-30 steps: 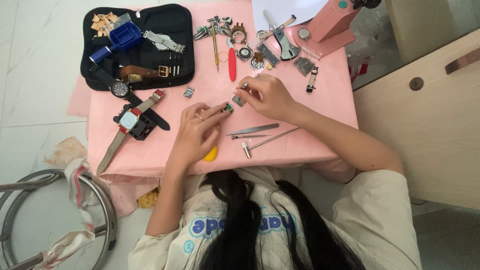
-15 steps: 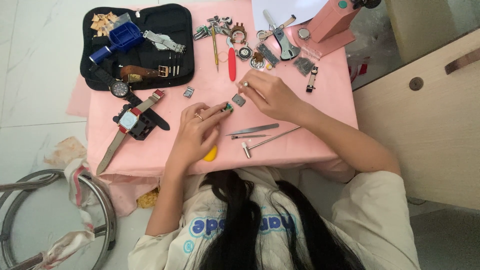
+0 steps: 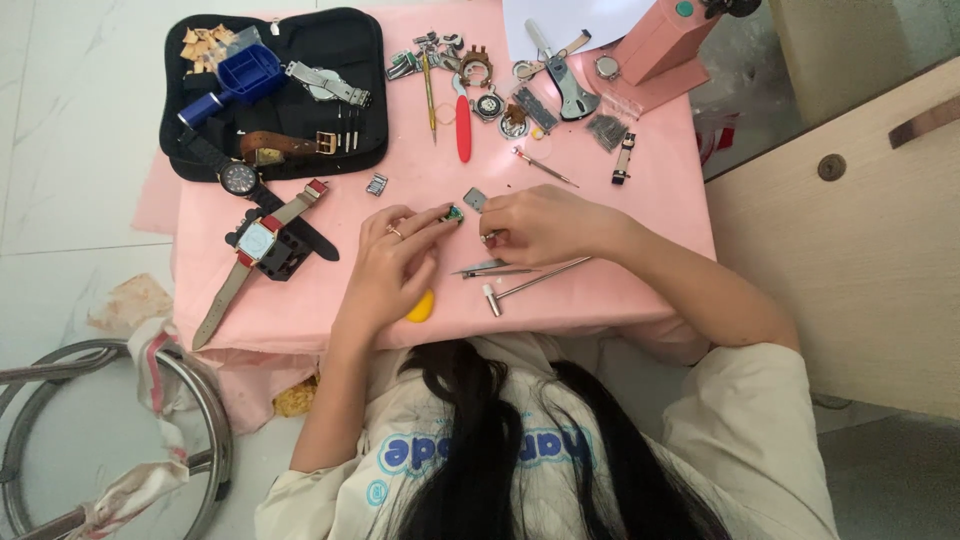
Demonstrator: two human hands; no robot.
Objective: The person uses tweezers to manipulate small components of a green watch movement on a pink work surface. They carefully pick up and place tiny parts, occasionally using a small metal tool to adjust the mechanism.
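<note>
My left hand (image 3: 392, 258) rests on the pink table cover (image 3: 330, 300) and pinches a small green watch part (image 3: 455, 213) between its fingertips. Just right of it, my right hand (image 3: 545, 225) is curled, with a small silvery piece (image 3: 490, 238) showing at its fingertips. A small grey square piece (image 3: 474, 199) lies just above the two hands. Tweezers (image 3: 490, 268) and a small hammer (image 3: 530, 283) lie below my right hand. A yellow pick (image 3: 421, 306) peeks out under my left wrist.
A black tool case (image 3: 330, 60) at the back left holds a blue tool (image 3: 245, 75), straps and watches. A watch in a black holder (image 3: 262, 245) sits at the left. A red-handled tool (image 3: 463, 128), small parts and a pink press (image 3: 660, 45) fill the back. A metal stool (image 3: 200, 440) stands lower left.
My right hand has dropped from above the grey piece toward the tweezers, nearer my body. The left hand keeps its pinch in the same place.
</note>
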